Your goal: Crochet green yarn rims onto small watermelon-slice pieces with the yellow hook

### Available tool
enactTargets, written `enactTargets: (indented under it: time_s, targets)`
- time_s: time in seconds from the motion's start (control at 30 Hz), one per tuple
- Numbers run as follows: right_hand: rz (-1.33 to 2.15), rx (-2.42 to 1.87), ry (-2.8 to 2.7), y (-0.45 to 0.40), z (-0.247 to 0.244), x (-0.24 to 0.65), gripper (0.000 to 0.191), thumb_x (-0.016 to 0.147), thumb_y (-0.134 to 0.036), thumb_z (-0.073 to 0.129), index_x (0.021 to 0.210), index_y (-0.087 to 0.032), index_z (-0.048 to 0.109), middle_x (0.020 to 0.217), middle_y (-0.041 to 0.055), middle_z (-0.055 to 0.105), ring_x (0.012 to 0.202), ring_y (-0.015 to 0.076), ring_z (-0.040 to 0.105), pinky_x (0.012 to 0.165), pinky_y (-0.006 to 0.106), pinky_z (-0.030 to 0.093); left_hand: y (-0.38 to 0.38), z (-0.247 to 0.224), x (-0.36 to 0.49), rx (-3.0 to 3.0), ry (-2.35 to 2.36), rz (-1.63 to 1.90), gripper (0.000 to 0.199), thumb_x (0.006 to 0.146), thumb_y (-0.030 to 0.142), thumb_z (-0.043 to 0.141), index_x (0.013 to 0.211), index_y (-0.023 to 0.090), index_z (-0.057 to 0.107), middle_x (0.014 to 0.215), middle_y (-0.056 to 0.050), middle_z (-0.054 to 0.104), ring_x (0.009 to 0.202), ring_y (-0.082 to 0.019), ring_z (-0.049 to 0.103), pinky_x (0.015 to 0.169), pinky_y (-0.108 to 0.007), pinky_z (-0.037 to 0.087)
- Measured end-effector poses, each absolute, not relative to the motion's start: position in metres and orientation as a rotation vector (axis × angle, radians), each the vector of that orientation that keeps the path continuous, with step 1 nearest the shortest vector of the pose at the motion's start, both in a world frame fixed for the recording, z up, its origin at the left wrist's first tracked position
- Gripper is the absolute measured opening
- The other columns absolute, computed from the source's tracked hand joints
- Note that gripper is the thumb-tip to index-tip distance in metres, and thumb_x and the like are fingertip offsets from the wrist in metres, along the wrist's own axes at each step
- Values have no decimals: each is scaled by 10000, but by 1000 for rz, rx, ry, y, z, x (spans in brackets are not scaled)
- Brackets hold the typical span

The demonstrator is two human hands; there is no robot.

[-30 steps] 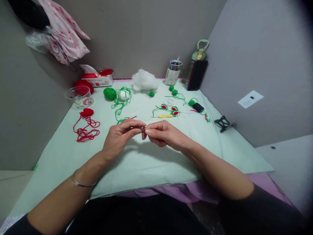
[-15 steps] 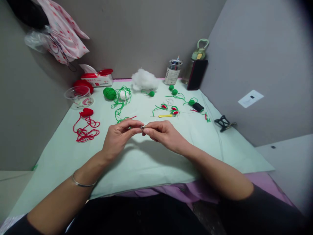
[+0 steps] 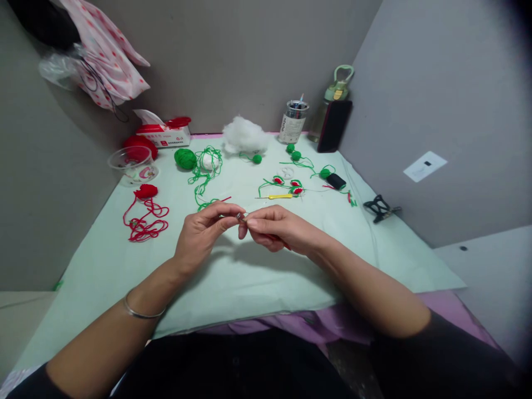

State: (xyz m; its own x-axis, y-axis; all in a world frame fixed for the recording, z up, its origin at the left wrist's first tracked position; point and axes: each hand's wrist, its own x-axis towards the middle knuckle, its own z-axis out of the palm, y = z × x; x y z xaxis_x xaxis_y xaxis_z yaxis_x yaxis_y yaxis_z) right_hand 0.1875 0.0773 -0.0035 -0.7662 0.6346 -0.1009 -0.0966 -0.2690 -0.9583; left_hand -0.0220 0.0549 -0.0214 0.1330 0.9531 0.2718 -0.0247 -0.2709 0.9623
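Note:
In the middle of the view, my left hand [image 3: 210,224] is closed, thumb and forefinger pinching a small metallic piece [image 3: 240,216] too tiny to name. My right hand [image 3: 282,230] meets it there, its fingers closed round what looks like a slim red-handled tool [image 3: 286,245]; most of it is hidden in the palm. Just beyond my fingertips lie a yellow-handled crochet hook [image 3: 280,197] and several small red-and-green crocheted pieces [image 3: 296,190]. Green yarn [image 3: 203,206] with a short red strand lies behind my left hand.
Red yarn [image 3: 148,230] lies left, near a clear plastic tub [image 3: 131,158] and a tissue box [image 3: 170,136]. Behind are a green yarn ball [image 3: 185,159], white stuffing [image 3: 245,136], a pen jar [image 3: 293,124], a bottle [image 3: 338,91] and a phone [image 3: 334,126]. A black claw clip [image 3: 378,209] sits right.
My right hand has turned and drawn slightly right, and a red part now shows under its palm. My left hand keeps its pinch in nearly the same place.

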Motion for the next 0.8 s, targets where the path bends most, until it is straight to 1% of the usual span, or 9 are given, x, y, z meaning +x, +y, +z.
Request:
enactTargets:
  time_s: [0.1, 0.17, 0.33, 0.43, 0.67, 0.8]
  targets:
    - [2180, -616, -1447, 78, -2, 188, 359, 929, -482, 711, 934, -123, 716, 539, -105, 370, 468, 51, 193, 405, 200, 156, 56, -24, -22, 1464, 921, 1299, 102, 884, 255, 804, 964, 287, 856, 971, -14, 784, 942, -171, 711, 872, -265, 536]
    - [2205, -599, -1418, 78, -1, 189, 342, 941, -465, 697, 931, -123, 716, 541, -104, 366, 469, 51, 188, 400, 194, 154, 56, -25, -22, 1465, 890, 1293, 103, 899, 264, 795, 981, 292, 851, 968, -11, 783, 938, -167, 713, 882, -266, 536]
    - [2222, -589, -1406, 79, -1, 191, 311, 972, -423, 661, 927, -119, 712, 543, -101, 363, 467, 49, 180, 400, 187, 155, 56, -26, -21, 1465, 840, 1277, 105, 930, 288, 772, 1012, 289, 838, 840, -5, 763, 851, -170, 716, 871, -295, 547]
    - [2234, -582, -1403, 79, -2, 191, 311, 978, -423, 654, 928, -122, 711, 543, -102, 359, 464, 48, 175, 397, 186, 152, 55, -26, -20, 1467, 818, 1269, 111, 935, 289, 767, 1023, 286, 835, 815, -5, 756, 827, -173, 716, 865, -305, 551]
    - [2235, -613, -1399, 79, -2, 191, 337, 950, -464, 689, 915, -128, 699, 543, -104, 366, 462, 48, 184, 394, 186, 154, 56, -28, -21, 1470, 808, 1273, 114, 930, 296, 775, 1023, 315, 839, 884, -1, 759, 856, -159, 710, 863, -280, 541]
    - [2257, -605, -1386, 80, -2, 191, 344, 945, -464, 694, 912, -122, 691, 534, -109, 372, 448, 40, 175, 391, 183, 151, 57, -31, -22, 1471, 827, 1278, 120, 922, 295, 785, 1020, 326, 846, 972, -8, 763, 927, -159, 708, 879, -263, 531]
